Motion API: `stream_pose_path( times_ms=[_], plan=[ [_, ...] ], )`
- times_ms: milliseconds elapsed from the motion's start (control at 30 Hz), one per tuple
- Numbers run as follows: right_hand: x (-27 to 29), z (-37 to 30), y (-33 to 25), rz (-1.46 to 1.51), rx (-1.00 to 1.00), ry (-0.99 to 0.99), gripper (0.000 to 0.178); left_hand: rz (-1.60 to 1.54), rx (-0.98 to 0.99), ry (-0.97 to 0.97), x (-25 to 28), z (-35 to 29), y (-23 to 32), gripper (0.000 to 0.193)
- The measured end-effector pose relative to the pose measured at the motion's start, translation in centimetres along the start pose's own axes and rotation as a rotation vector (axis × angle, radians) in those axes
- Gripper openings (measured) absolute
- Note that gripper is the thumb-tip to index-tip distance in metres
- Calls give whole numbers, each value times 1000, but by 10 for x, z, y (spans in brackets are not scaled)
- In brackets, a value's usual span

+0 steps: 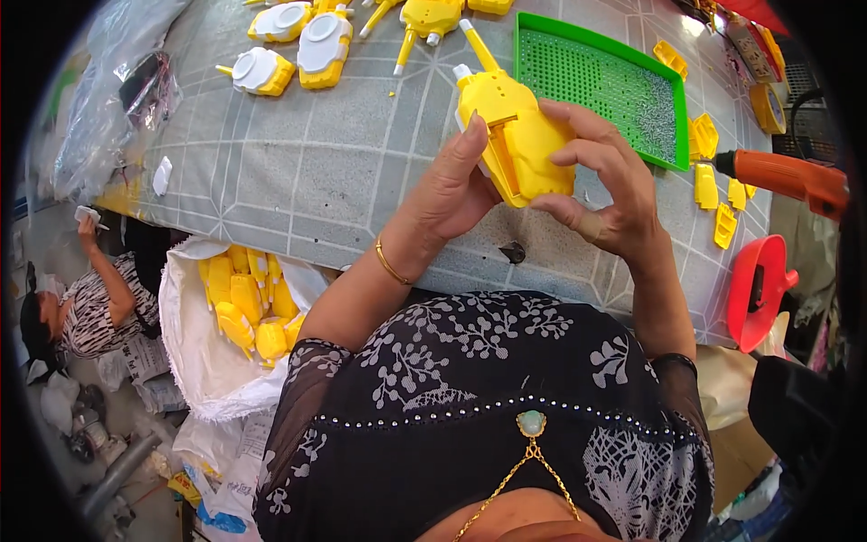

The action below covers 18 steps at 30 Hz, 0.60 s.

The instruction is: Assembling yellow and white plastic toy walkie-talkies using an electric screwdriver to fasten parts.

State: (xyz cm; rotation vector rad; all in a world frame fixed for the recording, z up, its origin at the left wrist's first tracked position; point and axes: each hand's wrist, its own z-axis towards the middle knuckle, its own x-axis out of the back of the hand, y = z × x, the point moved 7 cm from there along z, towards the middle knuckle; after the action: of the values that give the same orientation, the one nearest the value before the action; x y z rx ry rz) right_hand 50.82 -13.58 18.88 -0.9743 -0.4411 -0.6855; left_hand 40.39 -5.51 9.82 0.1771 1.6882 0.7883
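Nearest the camera: one black top (488, 370) with pale plant motifs; one green pendant (531, 424) on a gold-coloured chain.

Far left: one co-worker (104, 303), patterned garment, raised hand gripping a small white item (88, 215). Next, one white sack (191, 366), mouth open, holding several yellow shells (244, 294); overlapped, exact count not possible. One white piece (163, 176) on the grey tabletop (298, 172). Beyond it, three yellow units with pale rounded panels (325, 43); further yellow units cut by the upper edge.

Centre: one yellow casing (533, 144), tilted, above the tabletop, between both hands. Glossy moulded body; one long recess open along its left part; one white nub at upper left; one white-tipped yellow rod projecting past the upper end. Left hand (456, 185): thumb pressed to the casing's left side, other fingers mostly hidden behind it; grip closed. Right hand (623, 190): fingers curled and parted around the right side, thumb at the lower corner; opened to the casing's width, in contact.

Right: one green tray (682, 122), perforated; many small metallic pieces (657, 113) at its right end, too small to count. Then at least five small yellow parts (705, 185), one orange power tool (786, 176), one tape roll (768, 108), one red dish (769, 253) with one dark object (758, 285) inside.
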Motion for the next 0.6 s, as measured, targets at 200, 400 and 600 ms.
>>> stream_pose_path(
  times_ms=[200,400,600],
  plan=[
    [-1,-4,-6,-54,124,33,51,-69,37,-3,-2,1,-5,67],
    [-5,-12,0,-201,-62,159,59,19,-91,10,-1,3,1,68],
    [-5,-17,0,-240,-202,157,56,31,-101,-41,-4,2,2,66]
  ],
)
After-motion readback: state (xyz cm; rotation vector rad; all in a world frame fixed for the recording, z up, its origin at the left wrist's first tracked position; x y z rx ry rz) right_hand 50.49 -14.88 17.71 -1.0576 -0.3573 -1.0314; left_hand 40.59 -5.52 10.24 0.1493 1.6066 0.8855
